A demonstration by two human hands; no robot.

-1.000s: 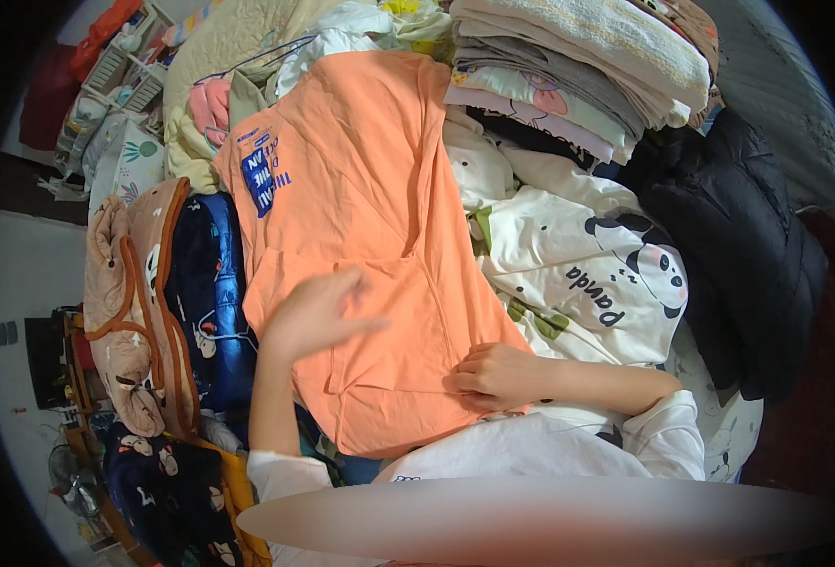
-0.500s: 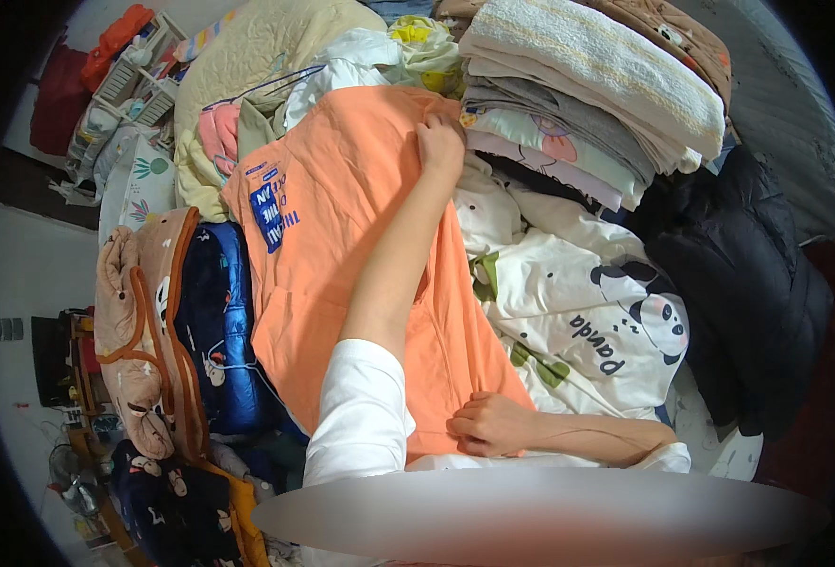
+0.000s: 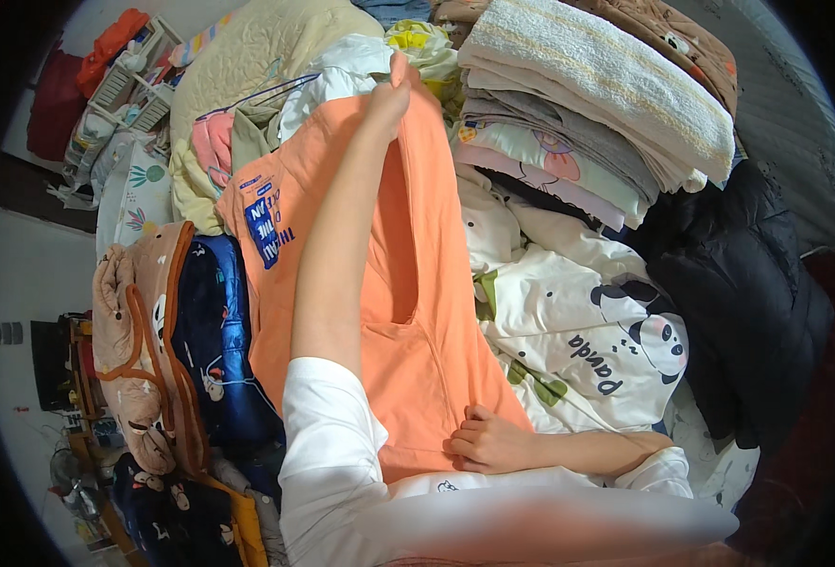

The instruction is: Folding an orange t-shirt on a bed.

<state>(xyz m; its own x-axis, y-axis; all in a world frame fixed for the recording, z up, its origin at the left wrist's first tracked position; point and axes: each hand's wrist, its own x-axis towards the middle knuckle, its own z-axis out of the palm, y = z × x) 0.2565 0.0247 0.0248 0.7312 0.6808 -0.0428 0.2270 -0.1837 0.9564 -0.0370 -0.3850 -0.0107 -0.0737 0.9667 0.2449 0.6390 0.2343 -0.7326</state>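
Observation:
An orange shirt (image 3: 342, 265) with a blue print lies spread lengthwise before me. My left hand (image 3: 386, 106), at its far end, is closed on a bit of the orange cloth and holds it raised. A long fold gapes open beneath that lifted edge, close to my forearm. On the near right edge of the shirt rests my right hand (image 3: 488, 441), its fingers curled on the cloth. A white garment with a panda print (image 3: 587, 321) lies just right of the shirt, partly crumpled.
Folded towels and clothes form a stack (image 3: 597, 85) at the far right. A black puffer jacket (image 3: 739, 293) lies at the right. Folded brown (image 3: 139, 350) and blue (image 3: 224, 321) garments line the left. Behind are a cream quilt (image 3: 247, 71) and a white shelf rack (image 3: 139, 85).
My left hand has moved left and farther away, lifting the shirt's far right edge and pulling it leftward, so a deep fold has opened. My right hand stays about where it was.

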